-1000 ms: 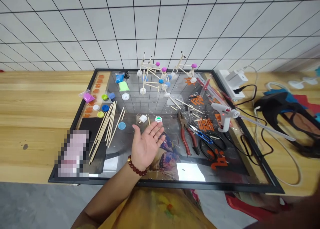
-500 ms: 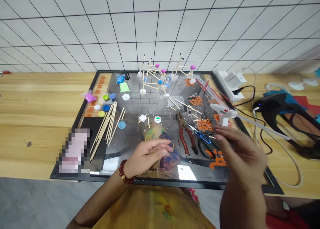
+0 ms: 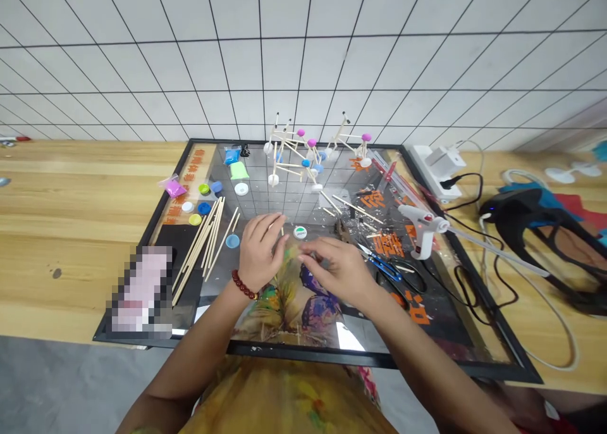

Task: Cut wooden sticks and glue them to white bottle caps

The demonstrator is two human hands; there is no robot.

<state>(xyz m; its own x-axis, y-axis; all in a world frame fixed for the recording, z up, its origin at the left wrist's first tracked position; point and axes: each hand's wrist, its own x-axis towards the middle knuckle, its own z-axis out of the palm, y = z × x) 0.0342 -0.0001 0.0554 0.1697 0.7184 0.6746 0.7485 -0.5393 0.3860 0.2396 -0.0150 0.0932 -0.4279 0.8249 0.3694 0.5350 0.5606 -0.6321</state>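
Note:
My left hand [image 3: 262,249], with a dark red bead bracelet at the wrist, hovers over the middle of the glass board. Its fingers are stretched and the thumb stands apart; nothing shows in it. Part of a short stick [image 3: 282,231] peeks out by its fingertips. Facing it, my right hand [image 3: 339,268] has half-bent fingers, thumb and forefinger tips close but apart, with nothing visible between them. Just beyond lies a round white lid [image 3: 300,232] with a green mark. Stick models [image 3: 303,159] with white, blue and pink clay lumps stand at the back.
Long wooden sticks [image 3: 202,247] and small coloured lids [image 3: 204,208] lie left. To the right are pliers [image 3: 342,230], partly covered, blue scissors [image 3: 386,266], cut sticks [image 3: 356,207] and a white glue gun [image 3: 423,228]. A power strip [image 3: 434,171] and cables run along the right edge.
My right hand has moved left from beside the glue gun to the middle. My left hand has risen and turned upward, covering the small white piece. The glue gun stays standing.

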